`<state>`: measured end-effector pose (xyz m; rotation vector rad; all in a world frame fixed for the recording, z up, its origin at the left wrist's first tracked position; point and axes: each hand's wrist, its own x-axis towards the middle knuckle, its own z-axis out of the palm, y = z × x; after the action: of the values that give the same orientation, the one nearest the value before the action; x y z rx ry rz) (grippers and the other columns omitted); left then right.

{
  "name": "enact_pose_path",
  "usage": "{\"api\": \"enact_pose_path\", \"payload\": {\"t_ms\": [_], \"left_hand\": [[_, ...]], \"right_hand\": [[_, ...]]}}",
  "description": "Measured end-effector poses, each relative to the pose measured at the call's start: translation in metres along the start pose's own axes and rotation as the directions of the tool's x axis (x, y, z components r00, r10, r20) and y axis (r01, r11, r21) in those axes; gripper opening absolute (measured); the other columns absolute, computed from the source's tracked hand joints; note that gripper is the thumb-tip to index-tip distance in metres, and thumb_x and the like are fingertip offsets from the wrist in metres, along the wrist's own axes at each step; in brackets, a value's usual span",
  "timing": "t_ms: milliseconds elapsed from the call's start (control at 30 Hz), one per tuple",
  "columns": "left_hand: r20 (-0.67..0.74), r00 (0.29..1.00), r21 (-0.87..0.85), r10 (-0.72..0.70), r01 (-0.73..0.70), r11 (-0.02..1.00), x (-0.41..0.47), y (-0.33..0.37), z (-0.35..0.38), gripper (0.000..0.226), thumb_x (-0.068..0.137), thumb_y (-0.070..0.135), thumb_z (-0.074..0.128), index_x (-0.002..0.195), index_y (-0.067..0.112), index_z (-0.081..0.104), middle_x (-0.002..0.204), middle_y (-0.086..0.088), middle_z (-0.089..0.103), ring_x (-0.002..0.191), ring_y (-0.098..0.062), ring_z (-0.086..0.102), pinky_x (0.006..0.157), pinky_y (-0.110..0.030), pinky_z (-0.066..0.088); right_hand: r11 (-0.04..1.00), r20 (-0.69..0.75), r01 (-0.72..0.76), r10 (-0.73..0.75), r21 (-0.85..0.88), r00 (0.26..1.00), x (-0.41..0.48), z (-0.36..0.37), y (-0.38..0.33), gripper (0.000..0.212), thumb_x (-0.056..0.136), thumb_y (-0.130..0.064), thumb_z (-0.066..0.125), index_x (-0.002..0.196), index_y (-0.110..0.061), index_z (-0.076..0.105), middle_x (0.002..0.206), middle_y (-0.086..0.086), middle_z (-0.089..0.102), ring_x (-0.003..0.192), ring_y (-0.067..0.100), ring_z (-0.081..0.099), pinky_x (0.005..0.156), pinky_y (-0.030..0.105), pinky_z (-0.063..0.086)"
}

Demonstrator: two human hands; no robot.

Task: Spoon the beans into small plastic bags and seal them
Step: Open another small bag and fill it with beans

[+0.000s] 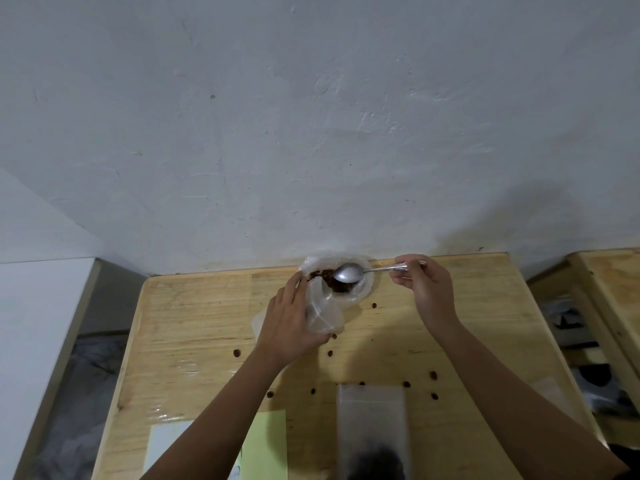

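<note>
A large clear bag (365, 289) of dark brown beans (337, 284) lies at the table's far edge by the wall. My right hand (424, 289) pinches the handle of a metal spoon (348, 272), whose bowl hovers over the beans and looks empty. My left hand (287, 322) grips a small clear plastic bag (322, 315), held open just in front of the bean bag. A stack of flat small bags (372, 420) lies near the table's front.
Several loose beans (433, 375) are scattered on the wooden table (194, 327). A pale green and white paper (270, 445) lies at the front left. A grey wall stands right behind the table. Another wooden frame (602, 292) with dark items sits to the right.
</note>
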<state>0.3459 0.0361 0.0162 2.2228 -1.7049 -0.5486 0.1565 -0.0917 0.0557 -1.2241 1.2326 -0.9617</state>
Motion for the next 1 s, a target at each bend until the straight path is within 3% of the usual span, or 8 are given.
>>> {"api": "enact_pose_path", "payload": {"t_ms": [167,333,467,600,767,867,1000], "left_hand": [[-0.015,0.996,-0.016,0.089,-0.09,0.996,-0.002,0.004,-0.002,0.113,0.07,0.064,0.067,0.151,0.013,0.006,0.157,0.001,0.006,0.141,-0.016,0.016,0.114,-0.029,0.015],[0.032,0.989,0.001,0.143,-0.143,0.99,-0.004,0.003,0.001,0.112,0.071,0.059,0.068,0.15,0.013,0.004,0.158,0.002,0.003,0.142,-0.015,0.014,0.114,-0.027,0.012],[0.07,0.993,0.032,0.1,-0.103,0.994,-0.006,-0.002,0.004,0.113,0.071,0.064,0.065,0.15,0.014,0.003,0.158,0.001,0.001,0.143,-0.016,0.012,0.115,-0.029,0.014],[0.038,0.999,0.005,0.005,-0.005,1.0,-0.005,-0.003,0.005,0.113,0.068,0.068,0.066,0.15,0.012,0.011,0.156,-0.001,0.009,0.14,-0.017,0.02,0.113,-0.032,0.02],[0.021,0.998,-0.005,-0.053,0.053,0.999,-0.003,-0.002,0.007,0.116,0.063,0.067,0.07,0.148,0.013,0.013,0.154,0.001,0.013,0.136,-0.019,0.027,0.109,-0.033,0.026],[0.017,0.998,-0.021,-0.055,0.055,0.998,-0.001,0.0,0.007,0.115,0.063,0.064,0.071,0.147,0.013,0.014,0.154,0.001,0.013,0.135,-0.02,0.028,0.109,-0.035,0.029],[0.01,0.999,-0.042,-0.04,0.041,0.998,-0.001,0.002,0.005,0.114,0.064,0.064,0.07,0.148,0.012,0.014,0.155,0.0,0.012,0.139,-0.02,0.024,0.111,-0.037,0.027]], "right_hand": [[0.991,0.054,0.005,0.003,-0.136,0.999,-0.009,0.018,0.023,0.018,0.097,-0.014,0.047,0.099,-0.009,0.064,0.085,0.003,0.068,0.081,0.019,0.067,0.077,0.027,0.057],[0.965,-0.051,-0.258,0.261,0.055,0.964,-0.011,0.036,0.034,0.021,0.098,-0.013,0.045,0.091,-0.002,0.062,0.084,0.011,0.065,0.075,0.019,0.066,0.066,0.017,0.057],[0.923,-0.055,-0.347,0.36,0.17,0.931,-0.01,0.034,0.032,0.022,0.098,-0.009,0.044,0.089,0.0,0.062,0.085,0.01,0.064,0.076,0.019,0.066,0.065,0.016,0.057],[0.918,-0.093,-0.333,0.359,0.218,0.929,-0.002,0.023,0.022,0.02,0.096,-0.005,0.047,0.087,0.003,0.063,0.086,0.017,0.064,0.076,0.023,0.066,0.062,0.018,0.057],[0.924,-0.122,-0.281,0.32,0.259,0.94,0.003,0.007,0.002,0.021,0.093,-0.003,0.05,0.075,0.0,0.06,0.073,0.01,0.065,0.062,0.018,0.065,0.056,0.018,0.056],[0.953,-0.068,-0.224,0.242,0.203,0.968,0.0,0.001,-0.002,0.024,0.092,-0.002,0.052,0.07,-0.005,0.063,0.057,0.0,0.068,0.048,0.012,0.064,0.051,0.018,0.053],[0.992,0.057,-0.111,0.107,0.066,0.993,-0.009,0.001,-0.005,0.026,0.092,-0.003,0.052,0.071,-0.006,0.066,0.06,0.001,0.068,0.048,0.013,0.063,0.052,0.02,0.053]]}}
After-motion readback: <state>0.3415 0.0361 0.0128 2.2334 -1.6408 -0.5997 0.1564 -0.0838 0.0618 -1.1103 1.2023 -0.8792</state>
